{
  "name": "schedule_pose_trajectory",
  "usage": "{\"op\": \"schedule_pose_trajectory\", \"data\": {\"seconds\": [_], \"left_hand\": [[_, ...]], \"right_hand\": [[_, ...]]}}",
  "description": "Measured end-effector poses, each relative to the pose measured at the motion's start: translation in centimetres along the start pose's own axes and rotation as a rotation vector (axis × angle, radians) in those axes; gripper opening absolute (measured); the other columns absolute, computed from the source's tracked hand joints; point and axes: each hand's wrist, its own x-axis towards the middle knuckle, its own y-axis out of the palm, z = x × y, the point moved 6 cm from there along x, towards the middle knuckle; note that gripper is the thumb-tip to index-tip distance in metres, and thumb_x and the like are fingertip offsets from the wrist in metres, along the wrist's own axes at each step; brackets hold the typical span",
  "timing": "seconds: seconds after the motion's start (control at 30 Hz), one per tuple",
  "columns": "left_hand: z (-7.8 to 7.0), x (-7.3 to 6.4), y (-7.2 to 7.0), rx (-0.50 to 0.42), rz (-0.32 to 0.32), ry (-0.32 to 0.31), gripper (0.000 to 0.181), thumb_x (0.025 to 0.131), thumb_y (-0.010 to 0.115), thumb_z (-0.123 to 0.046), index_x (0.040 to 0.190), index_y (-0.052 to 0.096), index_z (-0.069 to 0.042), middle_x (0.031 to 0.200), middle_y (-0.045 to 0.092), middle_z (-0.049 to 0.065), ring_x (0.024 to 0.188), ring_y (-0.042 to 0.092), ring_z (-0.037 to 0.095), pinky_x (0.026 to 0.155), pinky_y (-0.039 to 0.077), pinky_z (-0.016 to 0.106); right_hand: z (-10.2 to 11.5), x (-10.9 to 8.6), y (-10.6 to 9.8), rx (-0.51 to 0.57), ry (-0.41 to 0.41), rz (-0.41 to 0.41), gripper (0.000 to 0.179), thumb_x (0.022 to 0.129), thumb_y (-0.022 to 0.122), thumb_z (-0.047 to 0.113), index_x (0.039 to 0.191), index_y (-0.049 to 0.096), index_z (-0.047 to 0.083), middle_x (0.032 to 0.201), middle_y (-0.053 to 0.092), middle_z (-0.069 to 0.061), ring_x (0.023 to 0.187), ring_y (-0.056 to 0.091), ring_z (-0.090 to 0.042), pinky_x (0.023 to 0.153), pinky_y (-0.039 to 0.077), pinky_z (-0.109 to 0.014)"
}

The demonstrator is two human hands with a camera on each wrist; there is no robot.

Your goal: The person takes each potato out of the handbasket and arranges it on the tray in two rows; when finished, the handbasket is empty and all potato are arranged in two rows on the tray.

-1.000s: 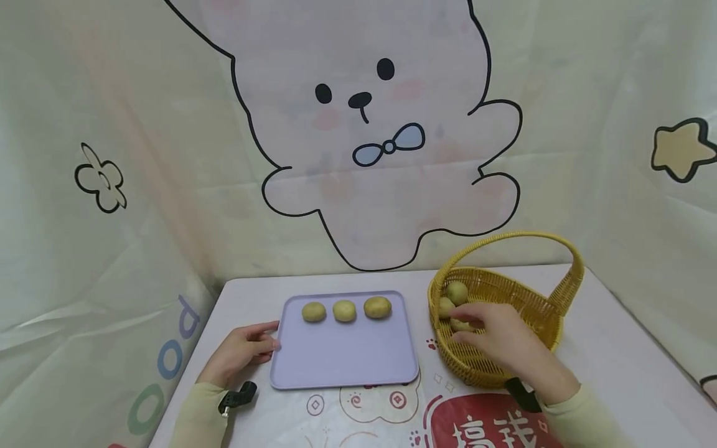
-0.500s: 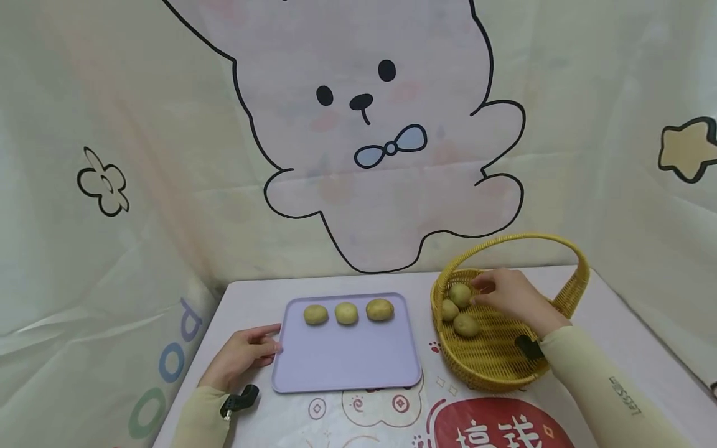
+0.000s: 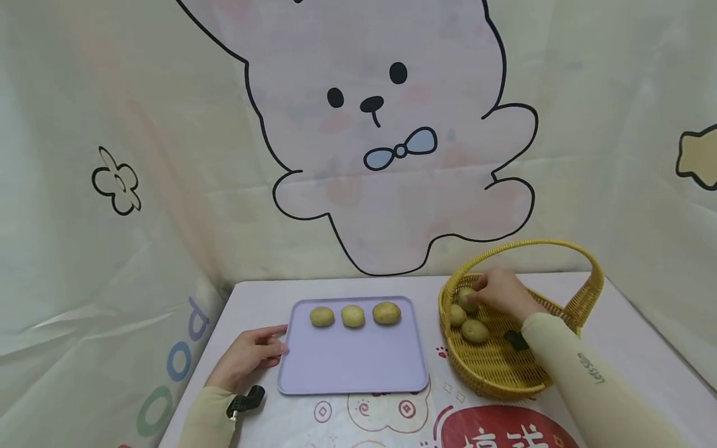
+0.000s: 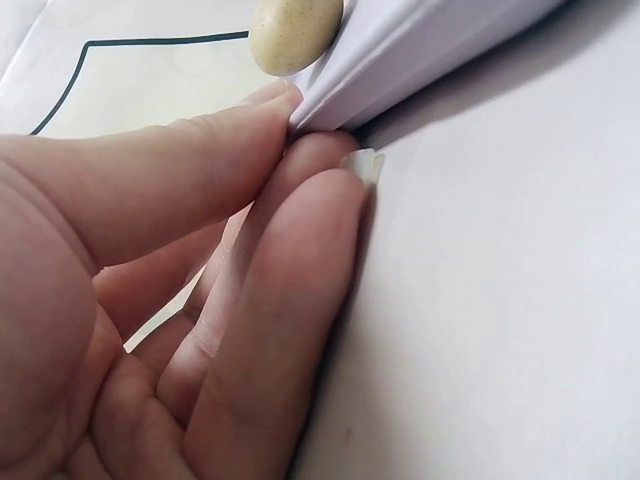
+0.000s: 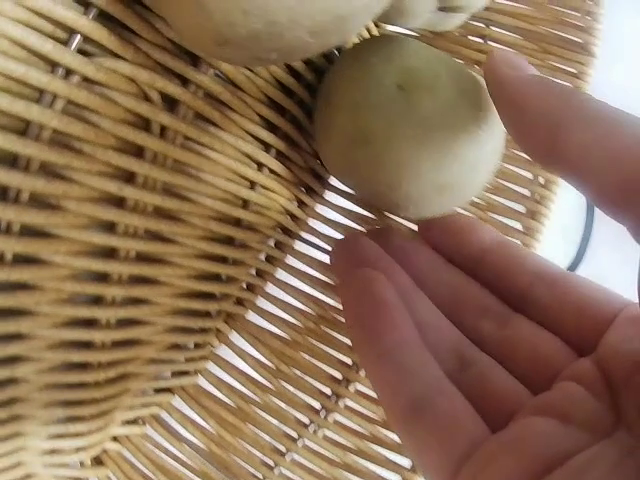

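In the head view, my left hand (image 3: 248, 356) is at the left edge of a lilac tray (image 3: 353, 367). The left wrist view shows its thumb and fingers pinching the tray's rim (image 4: 345, 75). A row of three potatoes lies along the tray's far side, including a middle potato (image 3: 353, 316). My right hand (image 3: 502, 292) reaches into a yellow woven basket (image 3: 504, 370) that contains three potatoes. Its thumb and fingertips lie at opposite sides of the rearmost potato (image 5: 410, 125), which rests against the basket wall. A front potato (image 3: 475, 331) and a left potato (image 3: 457, 315) are close by.
The basket's tall handle (image 3: 532, 241) arches above my right hand. A white table (image 3: 257, 423) with printed patterns carries tray and basket. Behind it hangs a curtain (image 3: 224, 155) with a cartoon bear. Each wrist wears a black strap (image 3: 246, 401).
My right hand has moved from above the basket's front potatoes to the rear one, and its fingers have come up to it. My left hand stays at the tray. The view shifts slightly.
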Motion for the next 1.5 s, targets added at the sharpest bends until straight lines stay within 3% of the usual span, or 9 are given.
{"op": "schedule_pose_trajectory", "data": {"seconds": [0.17, 0.23, 0.33, 0.43, 0.6, 0.83, 1.23, 1.33, 1.5], "left_hand": [[-0.1, 0.0, 0.6, 0.012, 0.012, 0.001, 0.060, 0.094, 0.083, -0.010, 0.150, 0.063, -0.003, 0.100, 0.071, 0.007, 0.085, 0.067, 0.014, 0.072, 0.061, 0.023], [-0.2, -0.1, 0.7, 0.009, 0.013, -0.002, 0.060, 0.094, 0.083, -0.009, 0.150, 0.063, -0.003, 0.100, 0.071, 0.007, 0.085, 0.067, 0.014, 0.072, 0.061, 0.024], [-0.2, -0.1, 0.7, 0.004, 0.011, -0.005, 0.060, 0.094, 0.083, -0.009, 0.150, 0.063, -0.003, 0.099, 0.070, 0.007, 0.085, 0.067, 0.014, 0.072, 0.061, 0.024], [-0.2, -0.1, 0.7, 0.001, 0.012, 0.002, 0.060, 0.093, 0.083, -0.009, 0.150, 0.063, -0.003, 0.099, 0.070, 0.007, 0.085, 0.067, 0.014, 0.072, 0.061, 0.024], [-0.1, 0.0, 0.4, 0.024, 0.016, 0.021, 0.062, 0.094, 0.084, -0.012, 0.151, 0.062, -0.002, 0.100, 0.069, 0.007, 0.086, 0.067, 0.014, 0.072, 0.061, 0.024], [1.0, -0.7, -0.4, 0.051, -0.009, -0.037, 0.061, 0.094, 0.083, -0.011, 0.151, 0.063, -0.005, 0.101, 0.070, 0.006, 0.087, 0.068, 0.014, 0.073, 0.061, 0.024], [0.3, -0.3, -0.5, 0.049, 0.007, 0.000, 0.062, 0.095, 0.082, -0.012, 0.152, 0.060, -0.002, 0.101, 0.071, 0.005, 0.087, 0.068, 0.013, 0.074, 0.062, 0.023], [0.1, -0.2, -0.4, 0.043, 0.018, 0.002, 0.063, 0.095, 0.082, -0.012, 0.152, 0.060, -0.001, 0.101, 0.071, 0.005, 0.087, 0.068, 0.013, 0.074, 0.061, 0.023], [-0.3, 0.0, 0.0, 0.026, 0.045, 0.010, 0.063, 0.095, 0.082, -0.012, 0.153, 0.058, 0.000, 0.100, 0.069, 0.006, 0.087, 0.067, 0.013, 0.074, 0.062, 0.022]], "right_hand": [[-0.5, -0.3, 0.6, 0.010, 0.028, 0.006, 0.027, 0.091, 0.085, 0.031, 0.087, 0.078, 0.005, 0.079, 0.068, -0.003, 0.075, 0.055, -0.021, 0.066, 0.044, -0.035], [-0.6, -0.4, 0.6, 0.005, 0.037, 0.012, 0.030, 0.090, 0.086, 0.030, 0.093, 0.079, 0.002, 0.086, 0.072, -0.009, 0.080, 0.059, -0.025, 0.070, 0.049, -0.039], [-0.7, -0.7, 0.3, 0.000, 0.056, 0.029, 0.042, 0.088, 0.087, 0.029, 0.113, 0.077, -0.004, 0.112, 0.076, -0.023, 0.102, 0.069, -0.038, 0.087, 0.058, -0.052], [-0.7, -1.1, 0.0, 0.004, 0.061, 0.052, 0.058, 0.086, 0.088, 0.030, 0.127, 0.072, -0.007, 0.132, 0.070, -0.031, 0.121, 0.066, -0.049, 0.101, 0.055, -0.063], [-0.9, -1.8, -0.2, 0.012, 0.052, 0.066, 0.060, 0.086, 0.088, 0.029, 0.130, 0.072, -0.008, 0.136, 0.069, -0.031, 0.126, 0.064, -0.051, 0.104, 0.053, -0.065], [-1.0, -2.8, 0.0, 0.007, 0.008, 0.040, 0.053, 0.085, 0.089, 0.033, 0.125, 0.078, 0.000, 0.132, 0.074, -0.023, 0.121, 0.067, -0.042, 0.101, 0.055, -0.060], [0.8, -9.0, -3.3, 0.046, 0.001, -0.055, 0.064, 0.091, 0.086, 0.045, 0.136, 0.073, 0.001, 0.124, 0.079, -0.018, 0.120, 0.071, -0.041, 0.099, 0.055, -0.064], [1.4, -10.7, -3.1, 0.065, -0.005, -0.074, 0.066, 0.091, 0.087, 0.046, 0.137, 0.072, 0.001, 0.121, 0.080, -0.017, 0.115, 0.074, -0.037, 0.096, 0.059, -0.058], [2.3, -13.0, -1.9, 0.210, 0.001, -0.059, 0.066, 0.090, 0.089, 0.042, 0.139, 0.071, 0.002, 0.123, 0.080, -0.016, 0.109, 0.079, -0.027, 0.082, 0.062, -0.029]]}}
